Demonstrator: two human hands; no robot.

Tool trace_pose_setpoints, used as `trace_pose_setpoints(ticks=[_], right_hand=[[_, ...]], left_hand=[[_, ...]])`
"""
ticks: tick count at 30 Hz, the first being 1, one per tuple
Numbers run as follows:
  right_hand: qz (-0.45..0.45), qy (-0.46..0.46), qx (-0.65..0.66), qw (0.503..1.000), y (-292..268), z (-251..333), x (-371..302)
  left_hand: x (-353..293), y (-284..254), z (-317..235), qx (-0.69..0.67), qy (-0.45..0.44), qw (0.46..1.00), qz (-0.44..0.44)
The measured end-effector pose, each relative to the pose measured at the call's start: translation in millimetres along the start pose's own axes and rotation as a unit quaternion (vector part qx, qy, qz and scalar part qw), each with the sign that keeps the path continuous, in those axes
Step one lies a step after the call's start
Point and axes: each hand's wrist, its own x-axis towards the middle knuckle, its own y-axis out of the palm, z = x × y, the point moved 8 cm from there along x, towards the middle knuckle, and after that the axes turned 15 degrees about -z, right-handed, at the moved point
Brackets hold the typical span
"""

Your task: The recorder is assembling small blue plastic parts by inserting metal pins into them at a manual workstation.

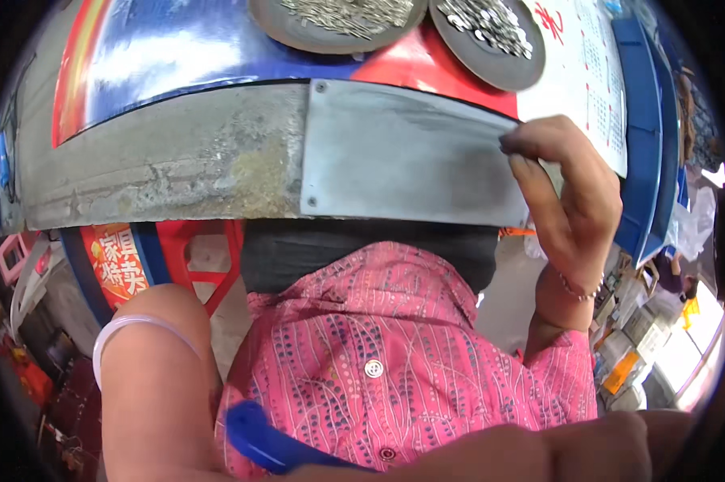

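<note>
My right hand (pixel 575 189) is at the right end of a smooth grey metal plate (pixel 410 161). Its thumb and index finger are pinched together, the tips dark with grime. Anything between them is too small or hidden to make out. My left arm (pixel 153 361), with a pale purple bangle (pixel 129 321), is bent up close to the camera. Along the lower edge, large and near, lies what seems to be my left hand (pixel 555 454), its fingers mostly out of sight. A curved blue piece (pixel 274 442) shows beside it; whether it is held is unclear.
Beyond the plate, a dark dish (pixel 322 42) holds thin metal pins and another dark dish (pixel 503 76) holds small silvery pieces. Screws (pixel 312 201) fix the plate to the worn grey bench edge (pixel 177 161). Blue bins (pixel 647 136) stand right; a red stool (pixel 210 277) is below left.
</note>
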Motion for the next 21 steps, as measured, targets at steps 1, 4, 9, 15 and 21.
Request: trace_pose_setpoints(ticks=[1, 4, 9, 15, 21], right_hand=[[0.0, 0.001, -0.001, 1.0, -2, -1, 0], [0.001, 0.01, 0.015, 1.0, 3, -3, 0], [0.036, -0.011, 0.033, 0.999, 9, -4, 7], [0.033, -0.001, 0.012, 0.999, 14, 0, 7], [0.033, 0.012, 0.03, 0.999, 15, -6, 3]], left_hand=[[6, 1, 0, -0.005, 0.003, 1.0, 0.002], [25, 5, -1, -0.029, 0.014, 0.999, 0.015], [17, 28, -8, -0.089, 0.035, 0.995, 0.028], [19, 27, -5, -0.125, 0.05, 0.99, 0.035], [12, 29, 0, -0.119, 0.028, 0.992, 0.028]])
